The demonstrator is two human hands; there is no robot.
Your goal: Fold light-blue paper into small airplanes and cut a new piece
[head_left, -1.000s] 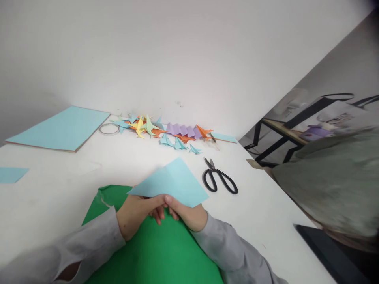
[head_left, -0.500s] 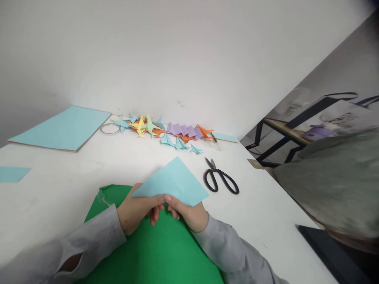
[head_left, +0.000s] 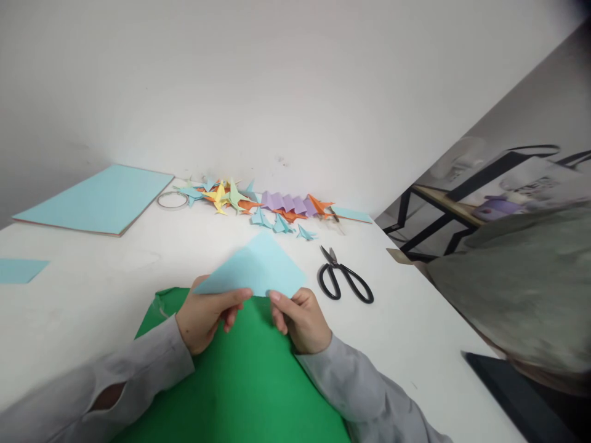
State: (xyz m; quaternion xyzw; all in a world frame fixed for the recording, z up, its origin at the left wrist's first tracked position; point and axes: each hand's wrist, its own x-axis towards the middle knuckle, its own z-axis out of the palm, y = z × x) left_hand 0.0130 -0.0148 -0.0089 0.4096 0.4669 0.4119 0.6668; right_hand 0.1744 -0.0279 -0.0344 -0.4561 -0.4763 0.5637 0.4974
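A light blue sheet of paper (head_left: 258,264) is held over the near part of the table, one corner pointing away from me. My left hand (head_left: 207,314) pinches its lower left edge, thumb on top. My right hand (head_left: 302,317) grips the lower edge on the right between thumb and fingers. Black-handled scissors (head_left: 344,274) lie partly open to the right of the paper. Beyond it sits a row of folded paper figures (head_left: 231,197) in yellow, green, blue and orange, beside a pleated purple paper (head_left: 289,203).
A large blue paper stack (head_left: 96,200) lies at the back left, near a thin ring (head_left: 172,200). A smaller blue piece (head_left: 21,271) is at the left edge. Green cloth (head_left: 231,381) covers my lap; a dark flat object (head_left: 512,394) is at the lower right.
The blue sheet has shifted left and slightly away from me. My hands have moved apart along its lower edge, the right one turning and rising a little.
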